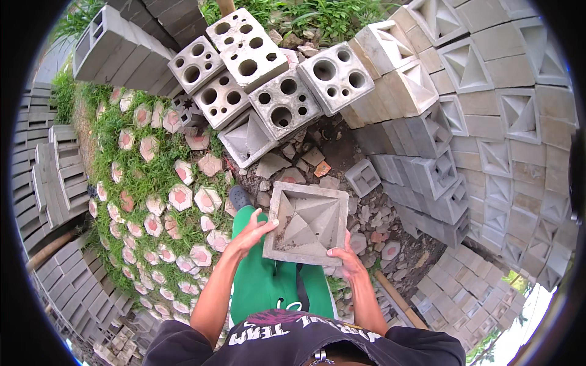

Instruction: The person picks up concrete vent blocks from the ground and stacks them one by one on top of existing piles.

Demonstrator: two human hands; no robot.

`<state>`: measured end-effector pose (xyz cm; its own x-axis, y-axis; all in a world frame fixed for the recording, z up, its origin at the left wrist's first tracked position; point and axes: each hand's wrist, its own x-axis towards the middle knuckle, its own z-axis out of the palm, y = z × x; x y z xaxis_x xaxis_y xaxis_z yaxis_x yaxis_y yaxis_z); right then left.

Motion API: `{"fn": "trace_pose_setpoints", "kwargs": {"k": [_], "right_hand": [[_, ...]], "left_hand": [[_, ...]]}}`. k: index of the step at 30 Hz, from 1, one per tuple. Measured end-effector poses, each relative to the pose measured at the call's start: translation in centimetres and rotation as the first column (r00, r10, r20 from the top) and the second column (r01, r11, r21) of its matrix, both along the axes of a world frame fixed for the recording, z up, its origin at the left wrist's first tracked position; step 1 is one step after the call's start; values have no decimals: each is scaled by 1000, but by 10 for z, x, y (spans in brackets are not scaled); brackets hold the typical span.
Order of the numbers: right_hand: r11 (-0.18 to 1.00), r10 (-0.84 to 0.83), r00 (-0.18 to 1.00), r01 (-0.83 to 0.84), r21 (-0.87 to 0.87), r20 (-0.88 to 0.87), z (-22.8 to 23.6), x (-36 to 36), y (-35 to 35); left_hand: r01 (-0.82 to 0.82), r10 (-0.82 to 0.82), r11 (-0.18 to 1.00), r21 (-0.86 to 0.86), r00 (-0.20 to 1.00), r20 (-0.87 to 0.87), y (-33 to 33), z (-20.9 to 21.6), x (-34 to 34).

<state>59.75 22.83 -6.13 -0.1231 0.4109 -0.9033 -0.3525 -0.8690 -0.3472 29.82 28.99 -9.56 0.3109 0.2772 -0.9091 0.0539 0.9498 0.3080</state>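
A square grey concrete block [308,222] with a recessed, faceted face is held up in front of my green trousers. My left hand [251,235] grips its left edge, the thumb lying over the rim. On the lower right corner, my right hand [347,256] is closed with its thumb on the front rim. The fingers of both hands are partly hidden by the block. Just beyond it, a small grey block [362,179] with square openings rests on the rubble. A similar faceted block [246,138] lies under the pile of round-holed blocks [284,100].
Stacked faceted blocks form a wall [488,116] on the right. Grey blocks [119,52] stand in a row at the far left. Hexagonal pavers [180,197] sit in grass to my left. Broken rubble [372,213] and a wooden pole [400,299] lie at the right.
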Motion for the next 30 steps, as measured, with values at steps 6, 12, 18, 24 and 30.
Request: {"fn": "trace_pose_setpoints", "kwargs": {"k": [6, 12, 18, 24, 30], "right_hand": [[950, 290, 949, -301, 83, 119, 37, -79, 5], [813, 558, 821, -570, 117, 118, 78, -207, 22], [541, 797, 602, -749, 382, 53, 107, -356, 35], [220, 961, 273, -857, 467, 48, 142, -496, 38], [-83, 994, -110, -807, 584, -10, 179, -634, 15]], "left_hand": [[-507, 510, 857, -89, 812, 285, -71, 35, -50], [-743, 742, 665, 80, 669, 46, -141, 59, -144], [-914, 955, 233, 332, 279, 98, -206, 144, -247], [-861, 979, -202, 467, -170, 111, -266, 199, -307], [-630, 877, -412, 659, -471, 97, -308, 243, -352]]}}
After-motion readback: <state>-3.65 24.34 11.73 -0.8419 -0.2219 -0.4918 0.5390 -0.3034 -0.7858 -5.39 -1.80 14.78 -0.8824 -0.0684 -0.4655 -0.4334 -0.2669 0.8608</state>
